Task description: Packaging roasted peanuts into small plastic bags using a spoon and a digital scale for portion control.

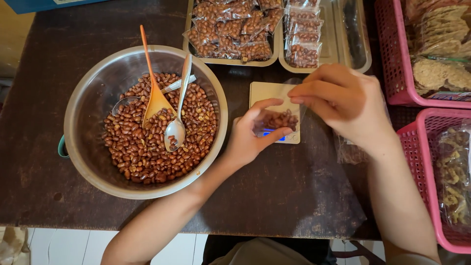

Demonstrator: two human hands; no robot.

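Observation:
A small clear plastic bag of peanuts [280,119] sits on a small pocket scale [265,91] with a blue-lit display. My left hand [250,137] grips the bag's lower part between thumb and fingers. My right hand [341,100] pinches the bag's upper edge from the right. To the left stands a large steel bowl [88,103] of roasted peanuts, with an orange plastic spoon [153,91] and two metal spoons [177,118] lying in it.
Two metal trays [338,44] at the back hold several filled peanut bags. Pink baskets [392,64] at the right hold bagged crackers and snacks. More clear bags lie under my right wrist. The dark table's near edge [196,228] runs along the bottom.

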